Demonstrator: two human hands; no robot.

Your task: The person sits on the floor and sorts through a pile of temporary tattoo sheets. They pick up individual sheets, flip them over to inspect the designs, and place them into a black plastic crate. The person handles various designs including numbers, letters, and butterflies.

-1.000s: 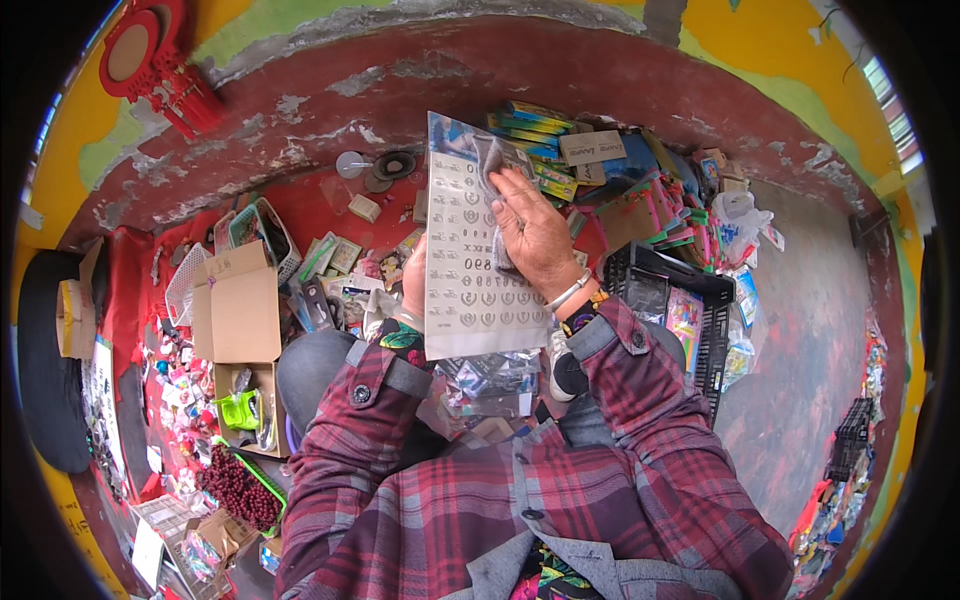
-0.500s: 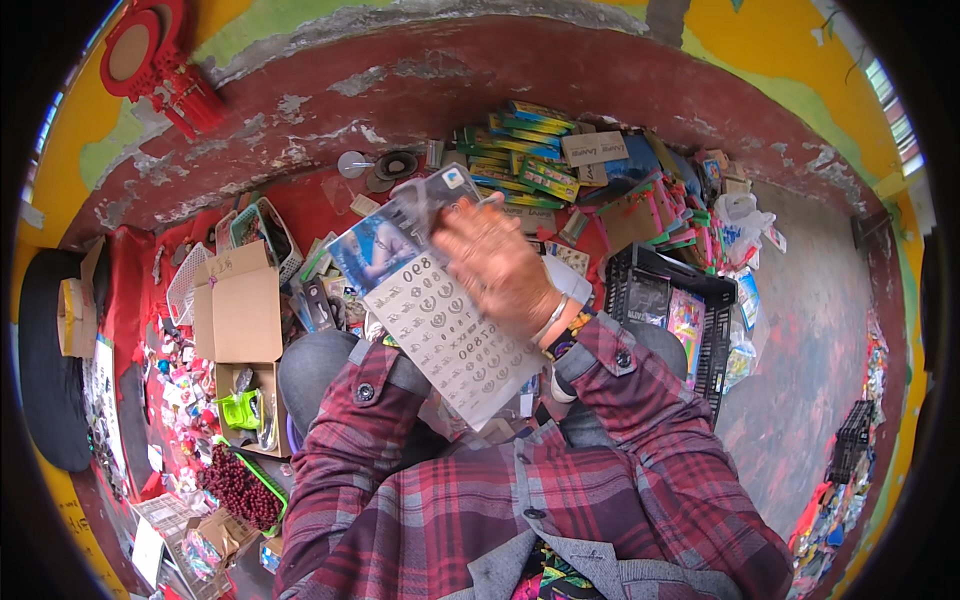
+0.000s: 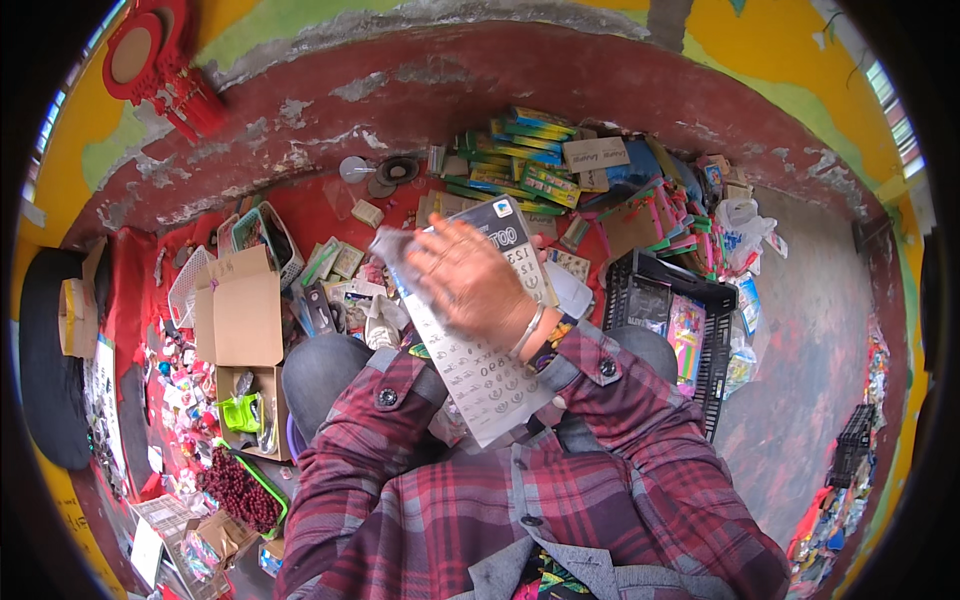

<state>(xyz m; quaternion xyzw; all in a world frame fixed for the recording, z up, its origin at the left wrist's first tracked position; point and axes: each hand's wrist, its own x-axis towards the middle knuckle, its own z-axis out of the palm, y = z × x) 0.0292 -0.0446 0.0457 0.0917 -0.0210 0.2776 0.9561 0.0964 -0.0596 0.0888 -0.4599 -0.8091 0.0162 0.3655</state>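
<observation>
A person's right hand (image 3: 470, 285) lies flat, fingers spread, on a sticker sheet (image 3: 480, 330) over the lap, its long axis running from eleven to five o'clock, while the left hand is hidden beneath, grip untellable.

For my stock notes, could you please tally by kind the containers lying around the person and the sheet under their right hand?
Printed sheet, under the right hand: 1
Open cardboard box: 1
Black plastic crate: 1
White wire basket: 1
Total: 4
</observation>
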